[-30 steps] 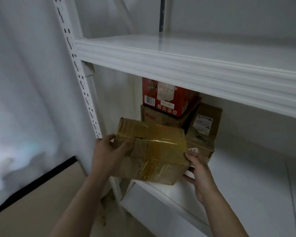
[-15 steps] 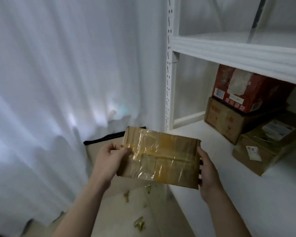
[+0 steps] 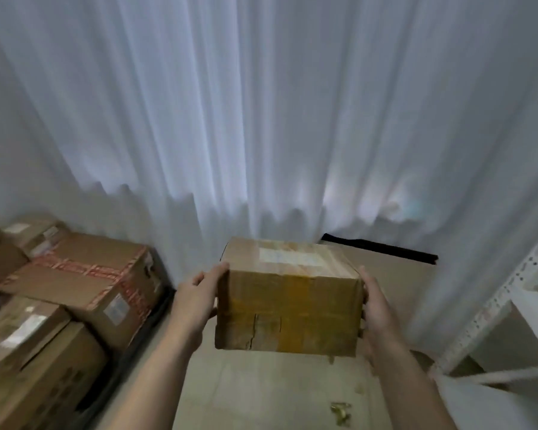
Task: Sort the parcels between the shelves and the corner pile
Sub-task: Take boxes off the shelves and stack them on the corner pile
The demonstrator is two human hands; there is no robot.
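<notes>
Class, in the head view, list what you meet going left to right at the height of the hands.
Box pile → left hand → parcel → right hand → shelf post.

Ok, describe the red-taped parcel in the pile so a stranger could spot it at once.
Follow the white curtain down to the pile of cardboard boxes at its lower left. The red-taped box is the large one on the pile's right edge; only it is banded with red-printed tape.
</notes>
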